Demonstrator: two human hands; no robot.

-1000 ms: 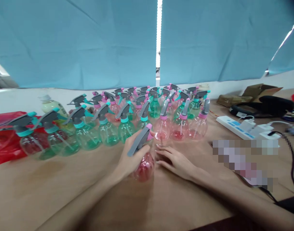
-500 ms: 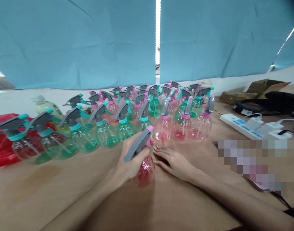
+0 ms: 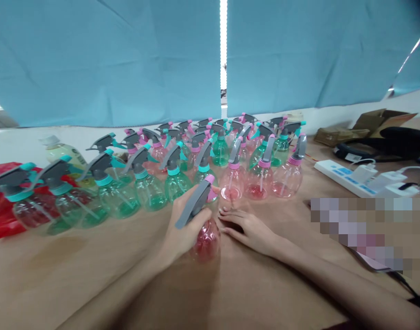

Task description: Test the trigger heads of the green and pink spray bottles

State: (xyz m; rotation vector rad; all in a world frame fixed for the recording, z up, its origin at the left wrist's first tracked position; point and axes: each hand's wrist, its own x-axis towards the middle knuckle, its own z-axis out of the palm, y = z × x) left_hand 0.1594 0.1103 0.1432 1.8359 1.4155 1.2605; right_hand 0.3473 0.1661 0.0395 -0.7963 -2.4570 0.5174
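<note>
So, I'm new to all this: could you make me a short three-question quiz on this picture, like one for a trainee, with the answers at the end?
1. Multiple choice: what colour is the nozzle of the spray bottle in the left hand?
a) teal
b) pink
c) yellow

2. True or false: the right hand is wrapped around a bottle's neck.

3. Fill the gap: in the picture, the white power strip lies to the ____ of the other bottles.

Key:
1. b, pink.
2. False; it is open, beside the held bottle.
3. right.
</note>
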